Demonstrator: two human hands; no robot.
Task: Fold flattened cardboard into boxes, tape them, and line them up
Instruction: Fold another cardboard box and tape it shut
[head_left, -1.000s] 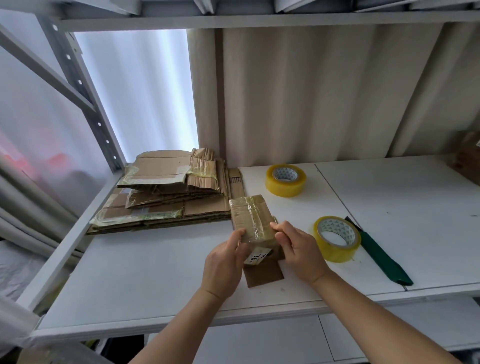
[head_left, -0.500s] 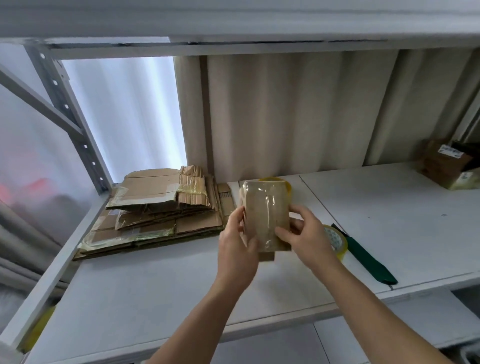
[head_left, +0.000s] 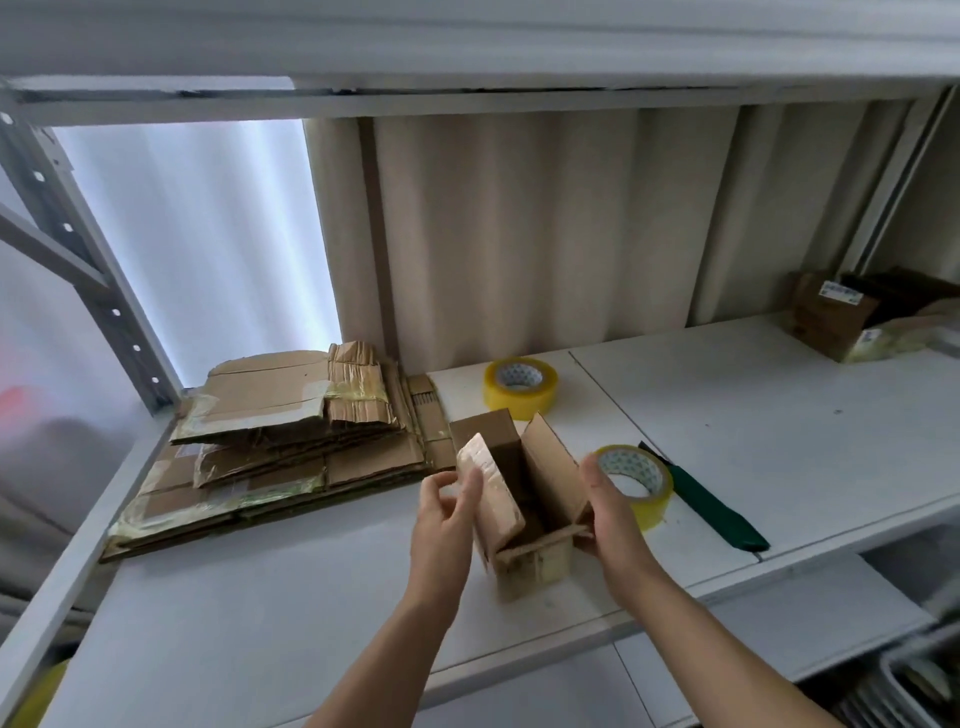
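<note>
A small, worn brown cardboard box (head_left: 524, 512) stood open-topped with flaps raised, gripped between the left hand (head_left: 445, 512) on its tape-glossed flap and the right hand (head_left: 609, 512).

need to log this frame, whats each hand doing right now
left hand: holds the left flap of the box
right hand: holds the box's right side

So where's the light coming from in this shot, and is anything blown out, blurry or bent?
Head view: daylight enters through the translucent panel at back left, which is nearly blown out; the shelf frame bows from wide-angle distortion; the small box and both hands are slightly soft with motion; the far-right boxes are smeared.
</note>
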